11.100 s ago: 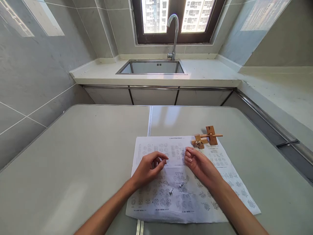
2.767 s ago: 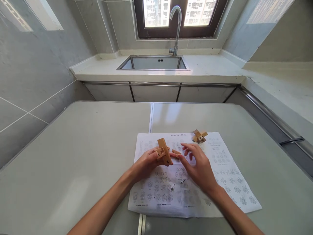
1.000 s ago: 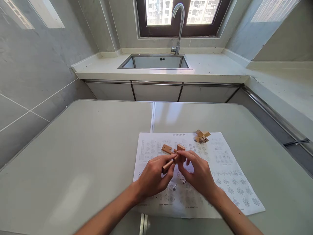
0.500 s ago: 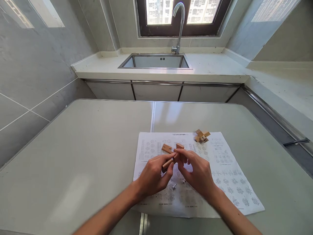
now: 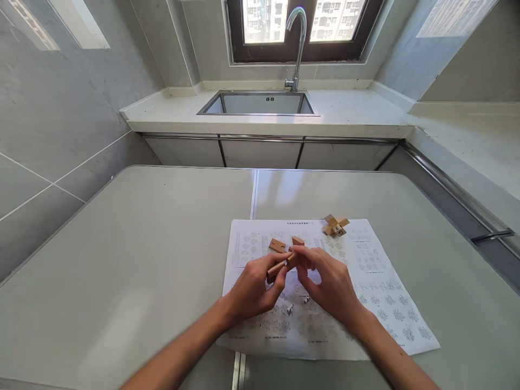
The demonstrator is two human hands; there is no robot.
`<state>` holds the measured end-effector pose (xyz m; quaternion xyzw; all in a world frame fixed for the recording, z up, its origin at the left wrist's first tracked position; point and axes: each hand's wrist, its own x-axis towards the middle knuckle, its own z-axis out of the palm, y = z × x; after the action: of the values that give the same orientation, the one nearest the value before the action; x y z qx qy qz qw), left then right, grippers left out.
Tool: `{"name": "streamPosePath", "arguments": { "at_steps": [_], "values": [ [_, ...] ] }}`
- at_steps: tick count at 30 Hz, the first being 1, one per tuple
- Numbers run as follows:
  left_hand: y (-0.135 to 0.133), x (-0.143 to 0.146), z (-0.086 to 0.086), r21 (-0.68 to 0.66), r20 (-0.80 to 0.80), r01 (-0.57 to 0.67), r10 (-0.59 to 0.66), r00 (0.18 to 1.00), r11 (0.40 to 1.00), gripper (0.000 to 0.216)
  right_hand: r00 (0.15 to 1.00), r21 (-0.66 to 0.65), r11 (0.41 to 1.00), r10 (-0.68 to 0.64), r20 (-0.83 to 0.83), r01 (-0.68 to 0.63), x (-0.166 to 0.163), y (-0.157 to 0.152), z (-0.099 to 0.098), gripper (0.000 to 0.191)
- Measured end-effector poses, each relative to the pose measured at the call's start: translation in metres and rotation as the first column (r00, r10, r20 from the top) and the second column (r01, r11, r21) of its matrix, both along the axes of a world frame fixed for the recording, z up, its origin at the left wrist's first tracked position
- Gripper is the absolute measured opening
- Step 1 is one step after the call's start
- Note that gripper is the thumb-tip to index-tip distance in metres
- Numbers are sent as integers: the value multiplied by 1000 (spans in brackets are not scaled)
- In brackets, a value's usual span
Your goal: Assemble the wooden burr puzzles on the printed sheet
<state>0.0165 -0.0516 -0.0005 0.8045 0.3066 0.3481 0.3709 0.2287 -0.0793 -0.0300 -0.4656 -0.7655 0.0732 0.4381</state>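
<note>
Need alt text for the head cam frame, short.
Two bare hands, left hand and right hand, hold small wooden puzzle pieces together above a printed instruction sheet on a grey table. More wooden pieces lie on the sheet's far edge; a sink and tap sit beyond.

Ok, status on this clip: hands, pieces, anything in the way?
Left hand grips wooden rod; right hand pinches notched block. Loose block on sheet. Nothing blocking.

grey tiled walls (image 5: 60,108) | window (image 5: 300,27) – daylight | steel sink (image 5: 260,103) – white counter (image 5: 357,116) | grey table (image 5: 122,260)
</note>
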Motion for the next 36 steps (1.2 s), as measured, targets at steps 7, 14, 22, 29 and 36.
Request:
{"name": "streamPosePath", "arguments": {
  "at_steps": [7,14,22,29,36],
  "values": [
    [-2,1,-4,52,17,-31,30,999,998,35,999,8,999,-35,41,34,-3,-1,3,44],
    [-8,1,-1,196,19,-48,45,999,979,36,946,-211,934,-312,-91,288,11,0,1,33],
    [3,-1,3,-137,-42,-225,221,974,965,12,951,-403,898,-261,-164,177,7,2,-8,52],
    [19,-6,3,-166,-163,-297,270,949,941,33,932,-365,880,-355,-80,304,11,7,-12,40],
    [22,-6,-8,55,-272,-324,327,905,944,35,946,-275,909,-322,19,315,11,14,-18,38]
  ]
}}
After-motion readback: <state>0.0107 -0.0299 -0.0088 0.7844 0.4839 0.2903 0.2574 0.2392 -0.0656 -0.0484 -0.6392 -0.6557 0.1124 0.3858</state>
